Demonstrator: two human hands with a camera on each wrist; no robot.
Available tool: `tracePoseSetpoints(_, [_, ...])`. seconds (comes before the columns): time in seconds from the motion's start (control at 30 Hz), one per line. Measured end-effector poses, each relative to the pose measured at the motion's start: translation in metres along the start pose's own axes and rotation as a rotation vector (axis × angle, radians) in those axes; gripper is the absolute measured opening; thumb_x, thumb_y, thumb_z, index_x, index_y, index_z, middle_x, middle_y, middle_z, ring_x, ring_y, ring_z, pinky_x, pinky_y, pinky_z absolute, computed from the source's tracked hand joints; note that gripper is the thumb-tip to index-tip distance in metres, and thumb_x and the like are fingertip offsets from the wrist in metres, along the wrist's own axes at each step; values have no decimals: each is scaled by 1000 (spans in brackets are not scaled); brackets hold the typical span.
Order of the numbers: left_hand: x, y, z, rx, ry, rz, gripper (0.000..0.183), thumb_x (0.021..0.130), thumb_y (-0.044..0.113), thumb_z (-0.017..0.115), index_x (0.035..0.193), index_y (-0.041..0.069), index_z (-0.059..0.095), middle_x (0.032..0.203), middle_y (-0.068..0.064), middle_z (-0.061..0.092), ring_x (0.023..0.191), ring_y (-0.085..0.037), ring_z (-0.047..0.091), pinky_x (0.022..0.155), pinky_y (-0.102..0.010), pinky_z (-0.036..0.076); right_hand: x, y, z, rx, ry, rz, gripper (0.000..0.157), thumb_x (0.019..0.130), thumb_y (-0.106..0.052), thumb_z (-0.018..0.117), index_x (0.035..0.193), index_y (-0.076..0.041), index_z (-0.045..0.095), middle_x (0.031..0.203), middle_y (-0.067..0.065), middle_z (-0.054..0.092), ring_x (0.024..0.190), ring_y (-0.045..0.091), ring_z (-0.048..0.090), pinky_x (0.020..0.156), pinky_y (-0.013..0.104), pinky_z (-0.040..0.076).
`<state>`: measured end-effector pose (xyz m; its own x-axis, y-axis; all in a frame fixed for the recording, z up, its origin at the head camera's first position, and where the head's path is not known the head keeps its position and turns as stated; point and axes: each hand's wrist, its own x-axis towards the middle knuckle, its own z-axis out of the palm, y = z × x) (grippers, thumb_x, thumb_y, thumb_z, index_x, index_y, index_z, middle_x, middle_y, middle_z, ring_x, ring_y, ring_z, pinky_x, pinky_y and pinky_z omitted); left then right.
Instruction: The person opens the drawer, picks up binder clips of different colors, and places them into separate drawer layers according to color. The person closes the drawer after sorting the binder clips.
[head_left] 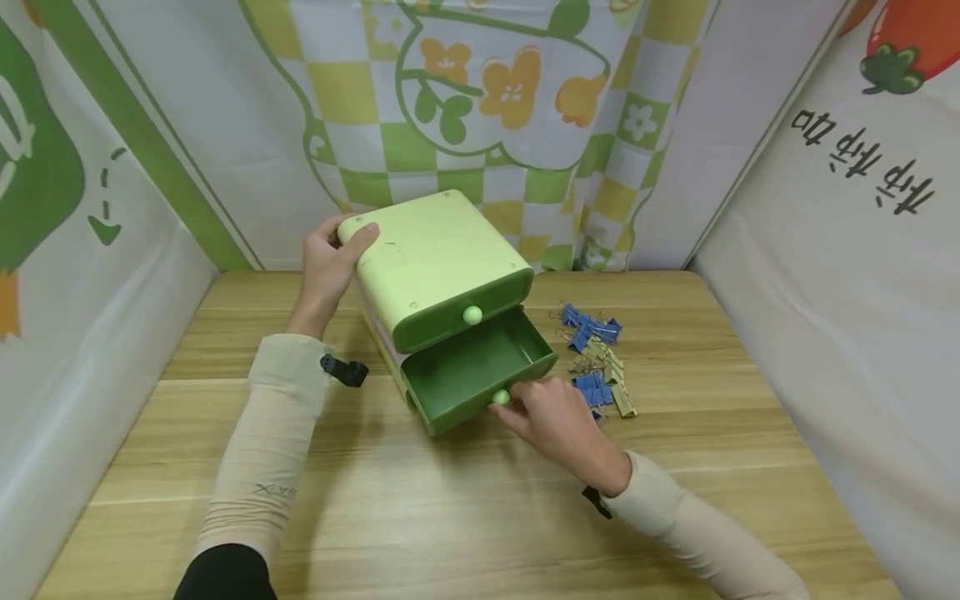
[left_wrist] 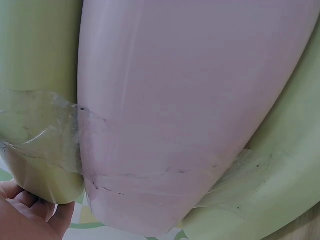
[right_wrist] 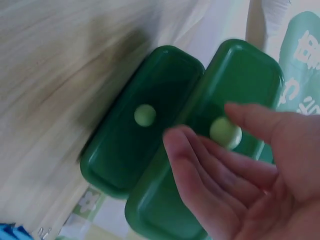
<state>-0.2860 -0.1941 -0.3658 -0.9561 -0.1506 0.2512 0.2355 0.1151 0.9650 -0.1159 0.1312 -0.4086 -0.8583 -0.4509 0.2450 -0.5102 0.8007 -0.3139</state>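
Observation:
A light green drawer cabinet (head_left: 442, 258) stands at an angle on the table, its middle tier pink (left_wrist: 190, 100) in the left wrist view. My left hand (head_left: 330, 258) grips its back left corner, thumb on top and fingers over the rear edge. The dark green middle drawer (head_left: 480, 367) is pulled out, with nothing inside. At its front, my right hand (head_left: 558, 421) holds the round pale knob (right_wrist: 226, 133) between thumb and curled fingers. Under it, the bottom drawer (right_wrist: 142, 145) is closed, while the top drawer's knob (head_left: 472, 315) shows above.
Blue binder clips (head_left: 592, 389) and gold binder clips (head_left: 622, 400) lie in a loose pile just right of the cabinet, near my right hand. A checked curtain (head_left: 480, 183) hangs behind, and white cloth walls (head_left: 840, 275) border the wooden table (head_left: 420, 517). Clear tape (left_wrist: 45, 120) crosses the cabinet's side.

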Motion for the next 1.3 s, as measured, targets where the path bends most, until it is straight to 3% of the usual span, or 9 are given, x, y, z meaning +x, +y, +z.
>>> tracePoseSetpoints(0.13, [0,0,0,-2,-10,-1,55,96,40,77,137,6,65,116,2,65,98,-12,63,79,-18,56,0,13,-13,107,-87,-1,21,94,-26,82,81,-10,79,70,-3,74,58,0,61,53,16,49])
tracePoseSetpoints(0.23, [0,0,0,-7,-6,-2,55,96,40,77,138,6,65,116,2,65,98,-12,62,80,-18,56,-1,27,-28,132,-116,13,17,93,-21,83,94,-4,83,81,3,80,69,6,73,62,20,59])
tracePoseSetpoints(0.5, [0,0,-1,-13,5,7,53,95,39,77,136,6,66,114,3,66,96,-11,62,77,-18,55,-8,71,-54,94,-198,195,17,94,-14,81,103,0,81,93,10,80,82,18,76,74,35,65])
tracePoseSetpoints(0.63, [0,0,-1,-9,6,5,54,95,39,77,136,6,66,114,3,65,96,-12,62,78,-18,55,-14,87,-53,89,-253,286,12,94,-14,79,92,-2,81,85,8,78,73,17,71,67,35,61])
tracePoseSetpoints(0.83, [0,-1,-1,-13,4,7,53,95,39,77,136,6,66,114,3,65,96,-12,62,77,-17,55,-25,102,-46,43,-350,398,23,95,-15,78,74,-6,77,67,2,67,59,14,54,56,27,45])
tracePoseSetpoints(1.0, [-1,0,0,-2,4,-4,55,96,41,77,137,7,66,116,3,65,98,-12,62,79,-17,55,-33,112,-36,53,-385,463,16,97,-12,73,85,-5,81,83,8,76,69,17,62,63,30,54])
tracePoseSetpoints(1.13, [-1,0,0,-7,9,-8,54,95,41,77,137,7,66,115,3,65,97,-12,62,78,-17,56,-37,116,-32,74,-360,432,12,97,-8,72,96,-3,83,101,16,80,80,20,70,74,36,62])
tracePoseSetpoints(1.3, [-1,1,0,-14,12,-5,54,96,39,77,137,7,66,115,3,65,96,-12,62,78,-17,56,-41,118,-30,116,-343,406,11,96,-8,73,99,-2,82,103,18,80,87,24,75,80,42,65])
